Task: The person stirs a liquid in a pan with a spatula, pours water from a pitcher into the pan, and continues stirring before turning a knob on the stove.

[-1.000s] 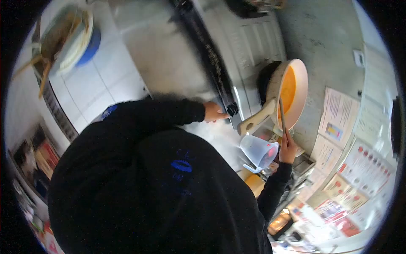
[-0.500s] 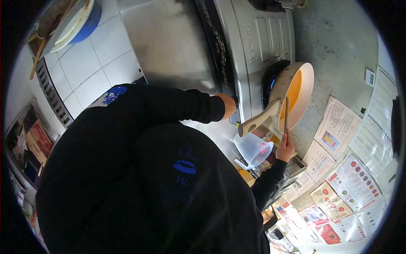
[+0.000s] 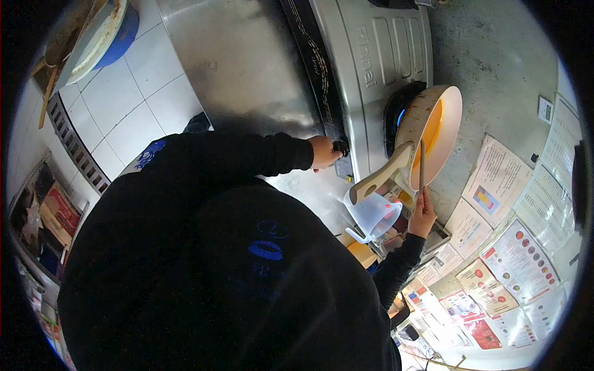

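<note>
at about ten o'clock in the head view, well apart from the work, a blue tub (image 3: 122,36) sits on the white floor tiles. the person's black sleeve runs from there toward centre, and the left hand (image 3: 323,152) sits just above the middle of the view, its fingers pinched shut on the black knob (image 3: 339,147) at the front edge of the steel stove (image 3: 371,55). at four o'clock from that hand a clear plastic jug (image 3: 373,215) stands near the stove's corner, touched by neither hand.

the pan (image 3: 450,123) is at two o'clock from centre, over the burner (image 3: 396,117), where a spot of blue flame shows. its pale handle (image 3: 378,178) points down toward seven o'clock, free of any hand. inside lies an orange mix (image 3: 433,133). a thin stick (image 3: 422,166) stands in it, and the right hand (image 3: 423,217), directly below at six o'clock from the pan, is closed around the stick's lower end. printed sheets (image 3: 495,179) cover the wall at three o'clock.

the step in hand looks like setting the heat while the mix is tended. a next move would call for small turns of the knob, an eye on the flame, and the stick kept low so the unheld pan does not shift.
</note>
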`<state>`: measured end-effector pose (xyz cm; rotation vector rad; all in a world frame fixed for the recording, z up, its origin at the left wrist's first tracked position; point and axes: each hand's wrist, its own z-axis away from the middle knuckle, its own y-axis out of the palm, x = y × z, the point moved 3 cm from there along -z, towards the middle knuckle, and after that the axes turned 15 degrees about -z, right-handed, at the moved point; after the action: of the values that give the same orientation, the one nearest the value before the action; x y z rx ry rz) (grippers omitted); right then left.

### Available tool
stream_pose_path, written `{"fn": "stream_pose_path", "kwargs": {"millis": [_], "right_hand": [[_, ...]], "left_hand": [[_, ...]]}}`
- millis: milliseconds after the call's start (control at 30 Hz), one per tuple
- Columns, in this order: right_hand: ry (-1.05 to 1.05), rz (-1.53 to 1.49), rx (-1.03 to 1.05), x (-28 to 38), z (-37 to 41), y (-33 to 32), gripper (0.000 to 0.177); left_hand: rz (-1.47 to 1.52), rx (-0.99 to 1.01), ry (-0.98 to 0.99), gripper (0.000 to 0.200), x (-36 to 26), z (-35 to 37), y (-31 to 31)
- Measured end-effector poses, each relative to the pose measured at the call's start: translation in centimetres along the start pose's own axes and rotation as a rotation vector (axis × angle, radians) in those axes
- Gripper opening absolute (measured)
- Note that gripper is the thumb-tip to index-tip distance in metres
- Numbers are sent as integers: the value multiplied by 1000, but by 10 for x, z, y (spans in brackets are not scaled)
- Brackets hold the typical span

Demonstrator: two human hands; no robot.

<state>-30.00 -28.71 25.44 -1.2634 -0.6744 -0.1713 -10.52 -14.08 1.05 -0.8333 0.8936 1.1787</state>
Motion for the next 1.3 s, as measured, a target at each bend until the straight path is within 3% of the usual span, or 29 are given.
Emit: {"fn": "stream_pose_path", "kwargs": {"millis": [33, 67, 333, 467, 600, 700, 900, 967, 1000, 1067, 1167, 1300], "right_hand": [[-64, -29, -15, -9, -2, 2, 36], [-84, -51, -23, -15, -3, 2, 35], [-55, -46, -28, -12, 2, 8, 36], [66, -190, -1, -17, 4, 11, 37], [-78, -44, -50, -18, -7, 18, 36], [-18, 89, -15, -1, -9, 16, 35], [15, 237, 95, 28, 34, -12, 35], [121, 311, 76, 18, 32, -30, 34], [-28, 312, 30, -12, 24, -35, 33], [0, 172, -11, -21, 11, -23, 32], [32, 205, 12, -2, 7, -7, 32], [108, 215, 120, 37, 33, -35, 32]], "left_hand": [[252, 108, -113, 44, 2, 1, 5], [273, 95, -116, 46, 2, 1, 7], [175, 79, -27, 52, 2, -4, 1], [58, 138, -55, 60, 2, 0, -8], [-62, 313, -67, 65, 12, 21, -20], [-18, 314, -67, 66, 37, 41, -31], [44, 196, -100, 52, 67, 91, -85], [190, 130, -169, 43, 71, 101, -98], [177, 136, -177, 41, 68, 102, -105], [158, 145, -195, 36, 60, 102, -115], [175, 143, -137, 35, 65, 95, -118], [120, 133, -174, 34, 57, 107, -134]]}}
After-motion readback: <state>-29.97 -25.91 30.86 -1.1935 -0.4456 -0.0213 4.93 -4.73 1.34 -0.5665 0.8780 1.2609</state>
